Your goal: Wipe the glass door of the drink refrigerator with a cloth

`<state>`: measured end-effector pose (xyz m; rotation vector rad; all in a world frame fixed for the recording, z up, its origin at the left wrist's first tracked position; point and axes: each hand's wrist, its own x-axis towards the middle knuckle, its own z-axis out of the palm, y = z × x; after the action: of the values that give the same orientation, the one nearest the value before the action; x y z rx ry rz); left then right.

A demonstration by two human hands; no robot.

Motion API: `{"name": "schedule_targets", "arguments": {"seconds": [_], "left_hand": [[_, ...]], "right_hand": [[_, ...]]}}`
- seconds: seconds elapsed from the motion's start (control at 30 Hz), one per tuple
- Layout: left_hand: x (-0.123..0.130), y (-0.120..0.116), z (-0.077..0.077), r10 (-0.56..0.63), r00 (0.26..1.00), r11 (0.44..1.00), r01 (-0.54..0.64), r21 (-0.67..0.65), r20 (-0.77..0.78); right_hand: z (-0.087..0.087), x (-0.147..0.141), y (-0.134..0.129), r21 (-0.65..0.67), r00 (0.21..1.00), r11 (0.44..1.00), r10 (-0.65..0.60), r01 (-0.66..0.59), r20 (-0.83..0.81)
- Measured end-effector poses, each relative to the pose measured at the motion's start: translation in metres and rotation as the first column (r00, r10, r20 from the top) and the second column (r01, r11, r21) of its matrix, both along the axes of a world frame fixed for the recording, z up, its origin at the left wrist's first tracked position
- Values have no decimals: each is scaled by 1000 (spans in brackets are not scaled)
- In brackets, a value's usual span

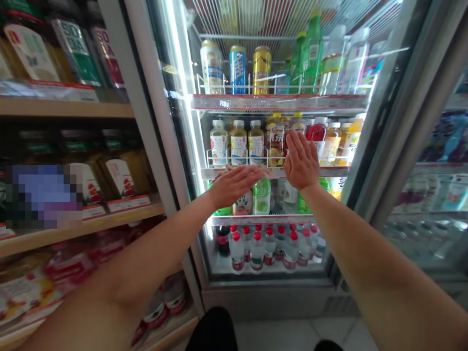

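My left hand [236, 184] is held flat with its fingers stretched out to the right, empty, before the shelf edge under the tea bottles. Fingers up and back towards me, my right hand [302, 160] is also empty and stands just right of it, in front of the middle shelf. A small gap separates the two hands. Both are before a lit drinks fridge; whether either touches its glass I cannot tell. Closest behind the hands are a tea bottle with a white label [256, 144], a dark tea bottle with a yellow cap [275, 141] and a red drink bottle [317, 131].
Cans, among them a gold can [262, 70], and a green bottle [312, 51] fill the top shelf. Several red-capped water bottles [257, 253] stand at the bottom. An open wooden shelf [69, 108] with bottles is on the left; another glass-fronted fridge [431, 214] is on the right.
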<state>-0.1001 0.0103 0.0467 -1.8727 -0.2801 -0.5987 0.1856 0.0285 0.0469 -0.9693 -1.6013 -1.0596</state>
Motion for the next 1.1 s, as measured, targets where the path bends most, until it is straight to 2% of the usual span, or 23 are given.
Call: {"name": "schedule_targets", "arguments": {"seconds": [0.03,0.07,0.13,0.2,0.27,0.3,0.33,0.4,0.43,0.47,0.5,0.57,0.63,0.7,0.73,0.8,0.87,0.93,0.97,1.0,1.1], "left_hand": [[0,0,1,-7,995,1000,6,-5,-96],[-1,0,4,-5,993,1000,4,-8,-120],[-3,3,18,20,998,1000,-19,-7,52],[-2,5,29,48,951,999,-49,-4,306],[2,5,26,83,891,996,-84,-17,447],[4,3,19,89,903,996,-88,-24,419],[6,1,10,85,944,996,-80,-28,320],[7,-5,-7,48,999,998,-49,-41,-9],[6,-7,-11,21,988,998,-29,-50,-154],[5,-8,-10,-1,972,998,-13,-59,-234],[2,-8,-6,-11,970,998,-5,-64,-244],[-4,-4,12,-2,994,998,-4,-59,-107],[-10,2,32,24,992,999,-21,-29,123],[-12,6,38,50,943,998,-56,9,329],[-12,6,35,61,918,997,-77,25,392],[-9,3,18,81,928,993,-105,47,364],[-7,-2,0,88,987,994,-97,56,137],[-8,-6,-5,75,993,997,-71,44,-91],[-10,-6,-1,68,989,997,-64,40,-129],[-13,-6,7,73,992,997,-68,43,-101],[-25,-1,36,116,971,989,-132,66,211]], "right_hand": [[0,0,0,4,1000,1000,-4,4,2],[0,0,0,9,1000,1000,-8,8,6],[0,0,-1,17,1000,1000,-14,14,8],[1,0,-1,12,1000,1000,-15,15,6],[1,0,-2,1,1000,1000,-12,12,4],[1,0,-2,-5,1000,1000,-10,10,3],[1,0,-2,-11,1000,1000,-7,7,4],[1,0,-2,-14,1000,1000,-5,6,6],[1,0,-1,-15,1000,1000,-7,7,5],[0,0,-1,-13,1000,1000,-8,9,3],[0,0,-1,-10,1000,1000,-9,9,2],[0,0,0,0,1000,1000,-9,9,3],[0,0,0,14,1000,1000,-7,7,6],[0,1,0,22,1000,1000,-3,3,11],[0,1,0,21,1000,1000,-2,1,10],[0,1,0,15,1000,1000,5,-6,8],[0,0,0,6,1000,1000,7,-7,5],[0,0,0,-7,1000,1000,-1,1,1],[0,0,-1,-12,1000,1000,-5,5,1],[0,0,-1,-15,1000,1000,-8,8,0],[0,-1,-2,-14,1000,1000,-2,2,-5]]}}
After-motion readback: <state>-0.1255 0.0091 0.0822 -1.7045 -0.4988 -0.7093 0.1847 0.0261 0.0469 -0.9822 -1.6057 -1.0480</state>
